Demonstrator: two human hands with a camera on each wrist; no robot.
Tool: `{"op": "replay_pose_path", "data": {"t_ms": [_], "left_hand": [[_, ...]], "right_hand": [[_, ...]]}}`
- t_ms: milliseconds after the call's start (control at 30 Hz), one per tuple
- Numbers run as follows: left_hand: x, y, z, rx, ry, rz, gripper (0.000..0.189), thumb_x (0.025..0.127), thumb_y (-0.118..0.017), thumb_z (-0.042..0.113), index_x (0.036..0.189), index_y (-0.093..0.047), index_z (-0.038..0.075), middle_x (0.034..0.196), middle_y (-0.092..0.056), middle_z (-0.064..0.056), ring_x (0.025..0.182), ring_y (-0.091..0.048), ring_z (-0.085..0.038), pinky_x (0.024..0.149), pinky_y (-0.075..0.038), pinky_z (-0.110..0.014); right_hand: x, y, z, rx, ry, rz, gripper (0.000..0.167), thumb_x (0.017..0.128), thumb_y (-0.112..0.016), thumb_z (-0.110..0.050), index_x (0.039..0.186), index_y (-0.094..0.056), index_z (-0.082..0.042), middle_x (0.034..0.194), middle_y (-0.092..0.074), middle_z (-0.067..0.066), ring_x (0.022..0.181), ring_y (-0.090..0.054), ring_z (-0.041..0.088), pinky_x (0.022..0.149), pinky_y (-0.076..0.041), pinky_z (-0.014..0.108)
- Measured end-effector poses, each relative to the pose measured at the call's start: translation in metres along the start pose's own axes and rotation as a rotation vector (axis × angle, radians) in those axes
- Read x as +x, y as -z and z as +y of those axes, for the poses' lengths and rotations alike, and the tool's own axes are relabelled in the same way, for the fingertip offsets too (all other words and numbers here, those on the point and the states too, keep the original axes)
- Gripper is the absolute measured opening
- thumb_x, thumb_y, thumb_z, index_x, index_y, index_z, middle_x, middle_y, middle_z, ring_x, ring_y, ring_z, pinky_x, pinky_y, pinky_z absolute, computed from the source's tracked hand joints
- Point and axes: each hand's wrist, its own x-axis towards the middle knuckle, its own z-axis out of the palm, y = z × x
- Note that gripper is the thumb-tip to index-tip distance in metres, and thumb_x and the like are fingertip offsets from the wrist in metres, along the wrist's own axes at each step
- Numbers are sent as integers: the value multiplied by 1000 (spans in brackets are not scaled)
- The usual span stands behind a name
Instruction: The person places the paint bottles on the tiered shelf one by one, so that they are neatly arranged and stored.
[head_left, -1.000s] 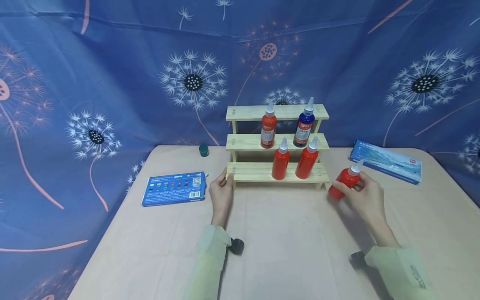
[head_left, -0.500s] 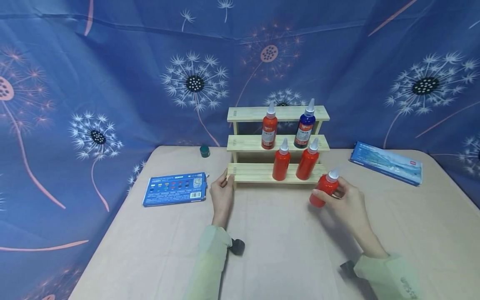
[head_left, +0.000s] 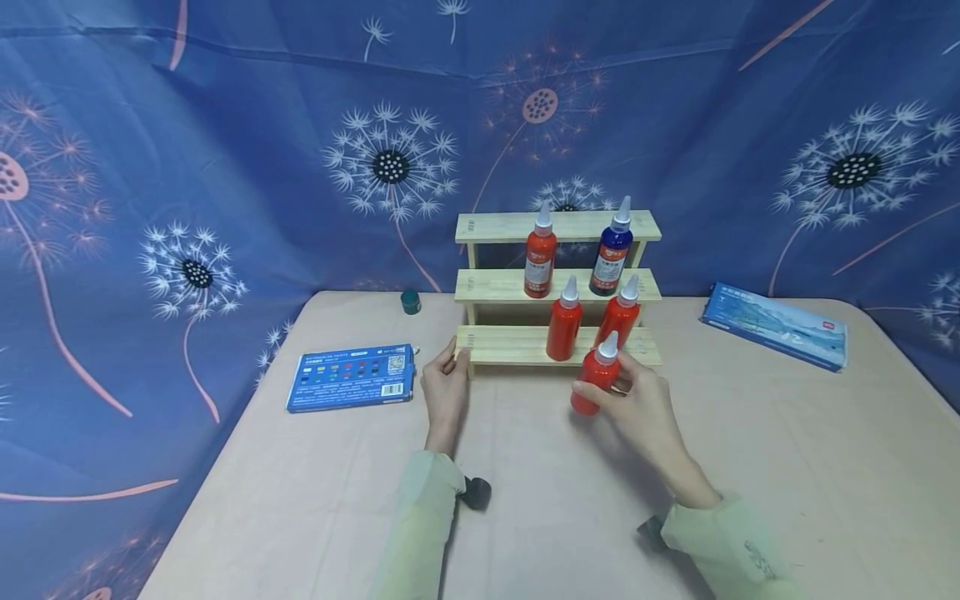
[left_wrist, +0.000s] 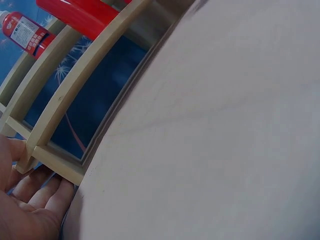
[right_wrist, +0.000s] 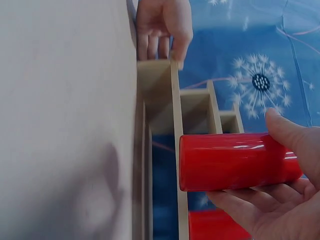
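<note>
A three-tier wooden rack stands at the table's back. At its left end my left hand grips the bottom shelf, thumb above and fingers beneath. My right hand holds a red paint bottle with a grey nozzle cap, slightly tilted, in front of the bottom shelf. On that shelf stand two more: one red bottle and, partly hidden by the held one, another red bottle. The middle shelf carries an orange-red bottle and a dark blue bottle.
To the left lies a blue watercolor paint box, with a small dark green jar behind it. A light blue box lies at the back right. A blue dandelion-print cloth hangs behind the table.
My right hand has carried the red paint bottle leftward from beside the rack's right end to in front of the bottom shelf. The left hand keeps its grip on the rack.
</note>
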Motion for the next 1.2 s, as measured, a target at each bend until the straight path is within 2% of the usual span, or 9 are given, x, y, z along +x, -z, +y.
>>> {"op": "replay_pose_path", "data": {"t_ms": [233,467,733,1200], "left_hand": [[0,1,0,-3,2,0,38,96,-63,18,133,-59,10,136,-58,-9,115,-63,-19,89,-56,-27],[0,2,0,-17,-6,3,38,95,-63,17,132,-60,8,136,-58,-11,114,-64,-22,89,-57,-29],[1,2,-1,-17,-16,7,38,95,-63,18,132,-60,8,134,-59,-10,112,-65,-21,88,-57,-27],[1,0,0,-31,-13,3,38,94,-65,16,131,-60,9,133,-59,-11,110,-66,-23,86,-58,-28]], "right_hand": [[8,-23,-11,59,-4,-26,56,84,-78,-21,132,-55,-4,122,-66,16,109,-65,31,95,-55,46],[15,-37,-21,92,5,-61,58,83,-79,-21,134,-54,-6,121,-66,15,108,-65,30,95,-55,45],[26,-47,-29,88,48,-58,51,82,-80,-23,126,-58,-6,111,-69,13,101,-67,27,93,-56,42],[51,-68,-48,81,147,-39,45,84,-78,-17,122,-60,-3,111,-69,16,105,-66,29,95,-55,44]]}}
